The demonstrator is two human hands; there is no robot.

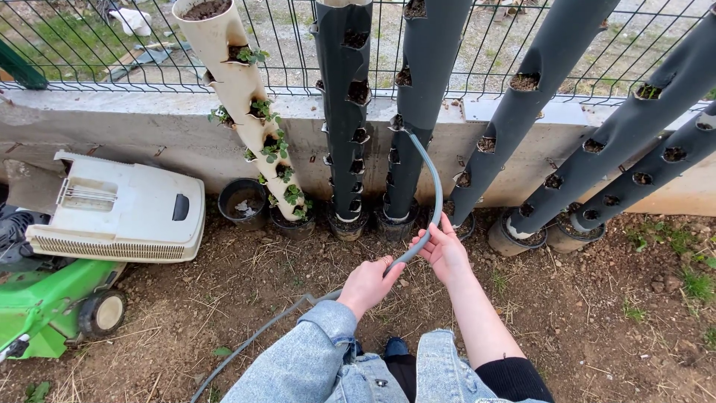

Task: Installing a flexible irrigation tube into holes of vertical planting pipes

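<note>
Both hands closed round the grey hose point(431, 195): left hand point(367, 284) low, right hand point(445, 250) higher; tip sits at a pocket in the dark planter pipe point(425, 104); loose grip risks whip-out; spray could wash soil out

Faded blue denim jacket sleeve above the left hand point(367, 284), black sleeve pushed up behind the right hand point(446, 252).

Grey hose point(431, 195) in my grip: thin, flexible, dull grey, arching up from the dirt at lower left. Its tip sits at a planting hole in the dark upright pipe planter point(426, 89), midway up.
</note>
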